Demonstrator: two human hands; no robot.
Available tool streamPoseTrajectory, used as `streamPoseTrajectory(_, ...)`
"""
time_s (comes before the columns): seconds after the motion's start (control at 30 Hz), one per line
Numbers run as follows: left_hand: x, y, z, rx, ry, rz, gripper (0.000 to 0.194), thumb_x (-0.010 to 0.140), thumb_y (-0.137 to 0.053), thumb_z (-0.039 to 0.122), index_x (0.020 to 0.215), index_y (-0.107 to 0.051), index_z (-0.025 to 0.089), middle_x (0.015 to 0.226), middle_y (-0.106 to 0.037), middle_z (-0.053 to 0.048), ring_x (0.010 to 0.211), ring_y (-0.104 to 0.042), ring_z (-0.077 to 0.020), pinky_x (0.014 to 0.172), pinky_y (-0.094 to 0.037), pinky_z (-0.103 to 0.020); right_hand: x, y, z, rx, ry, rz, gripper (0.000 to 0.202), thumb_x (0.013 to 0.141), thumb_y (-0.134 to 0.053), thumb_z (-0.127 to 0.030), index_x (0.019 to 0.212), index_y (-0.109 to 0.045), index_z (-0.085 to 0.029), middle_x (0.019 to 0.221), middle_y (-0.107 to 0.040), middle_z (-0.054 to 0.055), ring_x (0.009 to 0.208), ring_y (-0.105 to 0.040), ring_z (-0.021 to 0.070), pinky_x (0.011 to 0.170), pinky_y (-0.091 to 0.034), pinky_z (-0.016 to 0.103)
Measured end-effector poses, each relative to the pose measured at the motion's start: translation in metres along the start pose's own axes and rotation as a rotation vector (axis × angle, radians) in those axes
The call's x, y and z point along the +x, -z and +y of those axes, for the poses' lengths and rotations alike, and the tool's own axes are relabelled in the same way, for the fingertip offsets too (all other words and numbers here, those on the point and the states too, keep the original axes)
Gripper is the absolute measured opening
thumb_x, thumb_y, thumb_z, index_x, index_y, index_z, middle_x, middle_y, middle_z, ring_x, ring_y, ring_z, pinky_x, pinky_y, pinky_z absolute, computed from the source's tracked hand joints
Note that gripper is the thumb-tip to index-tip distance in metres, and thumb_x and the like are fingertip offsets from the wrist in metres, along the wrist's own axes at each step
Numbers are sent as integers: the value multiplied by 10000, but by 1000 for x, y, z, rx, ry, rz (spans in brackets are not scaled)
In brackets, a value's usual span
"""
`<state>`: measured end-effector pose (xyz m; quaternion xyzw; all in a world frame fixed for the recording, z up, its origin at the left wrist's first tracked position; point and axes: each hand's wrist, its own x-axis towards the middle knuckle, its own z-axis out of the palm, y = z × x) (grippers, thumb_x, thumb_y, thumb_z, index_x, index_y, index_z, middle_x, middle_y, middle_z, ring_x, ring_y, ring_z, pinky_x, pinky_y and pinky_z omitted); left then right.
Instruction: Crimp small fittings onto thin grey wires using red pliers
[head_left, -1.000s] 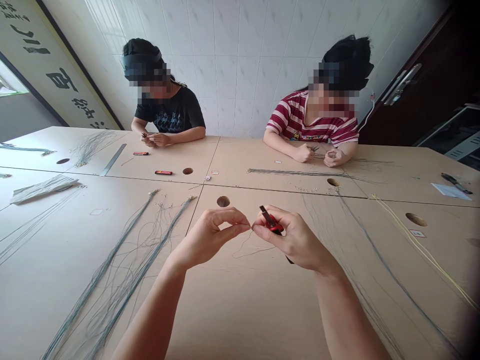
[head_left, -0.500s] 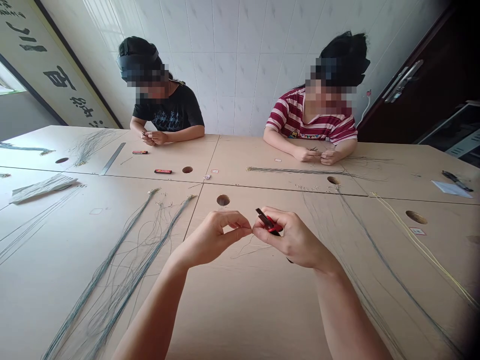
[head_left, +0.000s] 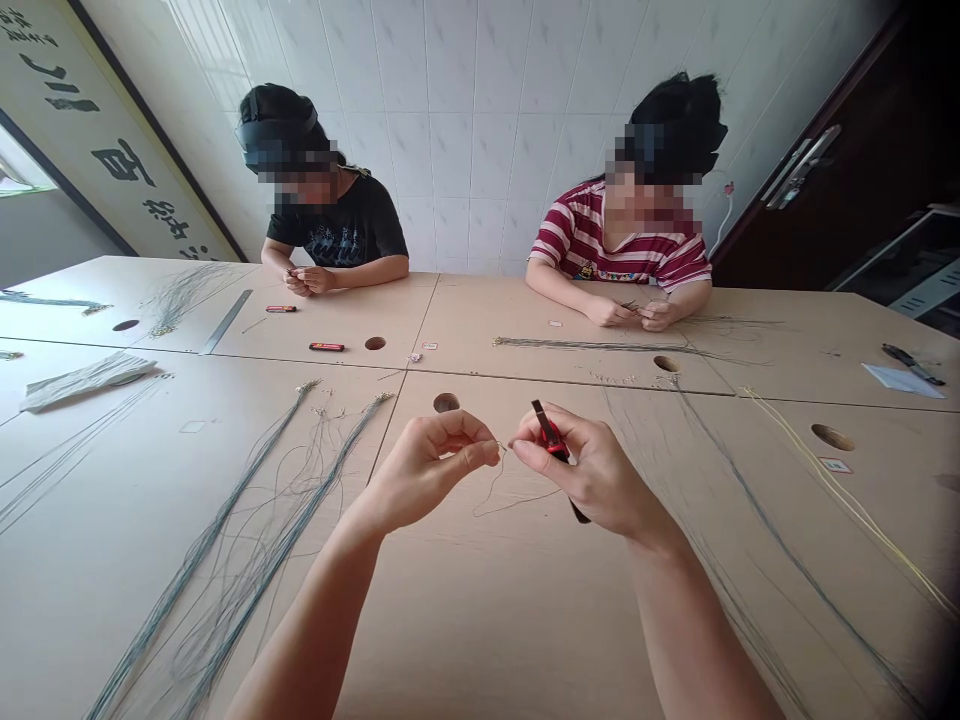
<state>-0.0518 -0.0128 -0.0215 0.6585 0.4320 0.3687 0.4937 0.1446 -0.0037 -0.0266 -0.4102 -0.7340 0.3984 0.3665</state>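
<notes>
Between thumb and forefinger, my left hand (head_left: 442, 465) pinches a thin cord (head_left: 491, 490), which loops down below the fingers. Close beside it, my right hand (head_left: 589, 455) is closed around a small pair of snips (head_left: 553, 440) with dark blades and red on the handle. The blades point up and away from me, and a dark handle end shows under the palm. A small gap separates the fingertips of the two hands. Whether my right fingertips also touch the cord's end, I cannot tell.
Bundles of grey-blue cords (head_left: 259, 480) lie on the table (head_left: 480, 620) at left. More cords (head_left: 750, 470) and yellow cords (head_left: 840, 470) run along the right. A person in black (head_left: 337, 225) and a person in stripes (head_left: 622, 235) sit opposite. Cable holes (head_left: 446, 402) pierce the tabletop.
My hands have moved slightly apart from touching fingertips. The snips have turned more upright in my right hand, and the cord end now shows at my left fingertips.
</notes>
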Motion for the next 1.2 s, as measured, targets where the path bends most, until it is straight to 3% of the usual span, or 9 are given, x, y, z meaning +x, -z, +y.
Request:
streamPoseTrajectory(0.37, 0, -9, -4, -106, -12, 38, 156, 877, -573, 300, 834, -622, 158, 853, -651, -50, 854, -606, -164, 825, -491, -329, -4, -3, -3, 3, 48, 44, 109, 878, -562, -252, 785, -602, -212, 789, -546, -9, 708, -498, 114, 663, -398, 247)
streamPoseTrajectory(0.7, 0, -13, -7, -146, -46, 48, 155, 874, -591, 308, 837, -627, 162, 844, -656, -47, 835, -609, -156, 793, -491, -307, -3, -3, -2, -14, 46, 59, 144, 882, -550, -262, 749, -573, -209, 757, -521, -7, 685, -479, 116, 646, -398, 250)
streamPoseTrajectory(0.97, 0, -15, -6, -158, -19, 109, 180, 878, -587, 339, 837, -609, 165, 821, -657, -42, 818, -594, -149, 793, -476, -301, -3, -3, 2, -11, 59, 106, 126, 884, -571, -322, 838, -623, -218, 818, -548, 1, 718, -496, 119, 652, -389, 256)
streamPoseTrajectory(1.2, 1, -19, -7, -226, -47, 74, 178, 882, -589, 336, 833, -607, 165, 818, -620, -13, 837, -568, -142, 836, -476, -300, -6, -3, 0, 33, 38, 71, 69, 883, -572, -281, 838, -597, -235, 853, -548, -14, 756, -542, 117, 699, -440, 239)
